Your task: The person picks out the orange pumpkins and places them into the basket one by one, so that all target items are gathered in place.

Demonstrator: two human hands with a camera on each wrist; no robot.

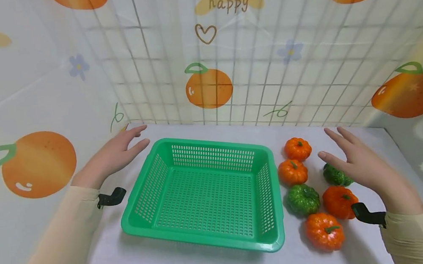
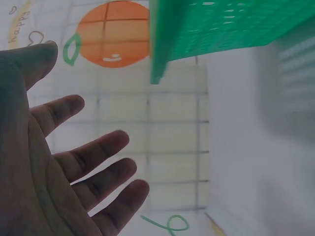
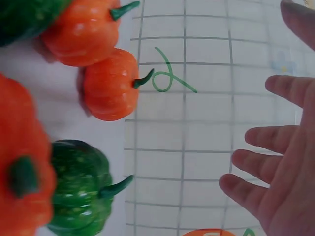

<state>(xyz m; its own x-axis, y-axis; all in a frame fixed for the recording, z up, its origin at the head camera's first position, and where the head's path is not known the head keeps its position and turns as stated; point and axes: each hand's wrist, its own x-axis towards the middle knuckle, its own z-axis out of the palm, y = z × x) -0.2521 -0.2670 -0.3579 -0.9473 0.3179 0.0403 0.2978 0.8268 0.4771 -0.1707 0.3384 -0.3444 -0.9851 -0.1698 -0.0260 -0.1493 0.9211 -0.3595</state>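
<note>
A green plastic basket (image 1: 203, 201) with perforated walls stands on the white table, nothing in it. To its right lie several small pumpkins: an orange one (image 1: 297, 148) at the back, another orange one (image 1: 293, 172), a green one (image 1: 303, 200), a deep orange one (image 1: 340, 202) and an orange one (image 1: 324, 231) in front. My right hand (image 1: 363, 160) hovers over a second green pumpkin (image 3: 81, 187), hiding part of it; its fingers are spread and hold nothing. Beside the basket's left rim, my left hand (image 1: 112, 154) hangs in the air, fingers extended and holding nothing.
Behind the table (image 1: 193, 263) rises a wire grid (image 1: 253, 89) covered by a pale sheet printed with oranges. Similar printed sheets (image 1: 32, 102) close off the left and right sides. Black wrist mounts (image 1: 112, 197) sit on both forearms.
</note>
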